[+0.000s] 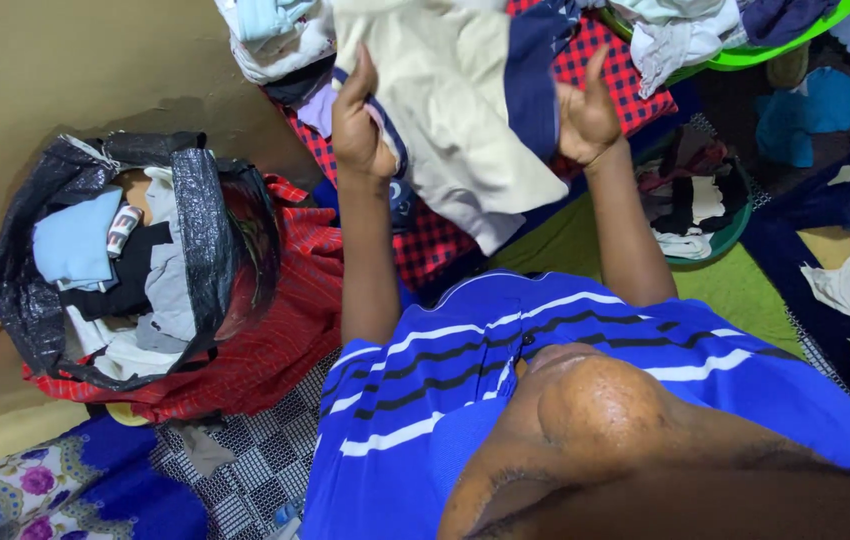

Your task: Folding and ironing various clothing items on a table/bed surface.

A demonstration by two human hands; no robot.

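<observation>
Two hands are raised in front of the person, both on one garment. The left hand (360,125) pinches the left edge of a cream-and-navy garment (475,110), thumb in front and fingers behind the cloth. The right hand (588,112) has its palm against the garment's right side, fingers spread and pointing up (whether the fingertips actually clamp cloth, I cannot tell). The garment hangs between the hands, held up off the surface, its lower corner drooping over a red-and-black checked cloth (425,245).

Surroundings: to the left, against the wall, stands a black plastic bag (200,230) stuffed with folded clothes in pale blue, grey, black and white; it rests on a red checked blanket (275,350). A loose heap of pale clothing (275,35) lies at the top, just left of the held garment. At the top right sits a bright green basin (775,50) with clothes in it. The person wears a blue striped shirt (465,400).
</observation>
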